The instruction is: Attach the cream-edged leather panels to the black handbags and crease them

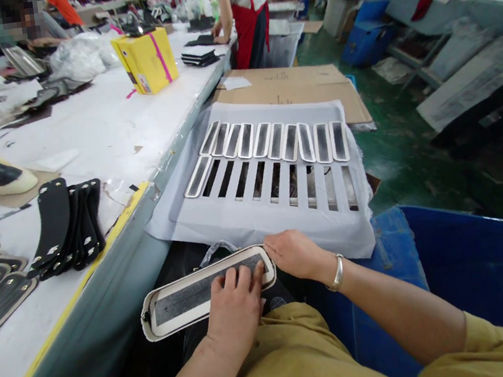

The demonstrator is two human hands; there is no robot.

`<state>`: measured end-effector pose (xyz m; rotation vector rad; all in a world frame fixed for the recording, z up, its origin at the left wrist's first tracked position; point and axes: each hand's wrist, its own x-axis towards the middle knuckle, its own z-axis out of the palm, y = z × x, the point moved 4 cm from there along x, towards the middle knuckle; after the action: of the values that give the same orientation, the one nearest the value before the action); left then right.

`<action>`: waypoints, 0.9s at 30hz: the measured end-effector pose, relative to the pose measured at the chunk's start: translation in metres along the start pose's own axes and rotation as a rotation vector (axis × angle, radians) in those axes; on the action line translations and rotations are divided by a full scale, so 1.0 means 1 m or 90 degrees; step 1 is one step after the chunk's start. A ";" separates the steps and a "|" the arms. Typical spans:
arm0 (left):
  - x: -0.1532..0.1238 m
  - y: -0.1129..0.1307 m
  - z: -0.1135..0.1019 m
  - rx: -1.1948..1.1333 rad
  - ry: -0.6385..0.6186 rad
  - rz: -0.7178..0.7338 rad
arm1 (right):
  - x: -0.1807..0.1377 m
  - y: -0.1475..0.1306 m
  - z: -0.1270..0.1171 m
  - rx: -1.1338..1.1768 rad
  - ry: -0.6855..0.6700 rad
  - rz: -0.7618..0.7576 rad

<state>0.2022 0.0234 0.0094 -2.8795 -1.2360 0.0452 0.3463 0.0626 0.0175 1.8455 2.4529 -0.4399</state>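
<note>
A long, round-ended white piece with a dark grey strip along its middle (183,304) lies tilted across my lap; it looks like the base of a bag. The fingers of my left hand (236,305) are bent and press on the grey strip near its right half. My right hand (295,255) is closed at the piece's right end, pinching its rim; the fingertips are partly hidden. Just beyond the piece a loop of clear, shiny material (216,247) sticks up.
Dark strips with white borders (276,141) lie in rows on a slotted white sheet (246,217) ahead. Black straps (70,221) and a yellow box (151,59) are on the white table (98,119). A blue bin (472,246) stands right. A person in a red apron (251,28) works beyond.
</note>
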 end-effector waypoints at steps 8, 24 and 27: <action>-0.010 0.005 0.005 -0.032 0.002 -0.004 | -0.001 -0.002 -0.005 -0.041 -0.036 -0.040; -0.011 -0.006 -0.011 -0.055 0.016 0.042 | -0.029 0.012 -0.005 0.550 -0.031 0.065; -0.013 -0.005 -0.005 -0.044 0.043 0.021 | -0.042 0.000 -0.016 0.386 0.150 -0.063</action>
<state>0.1899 0.0174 0.0148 -2.9323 -1.2025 -0.0964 0.3607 0.0271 0.0418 2.0721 2.7927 -1.1412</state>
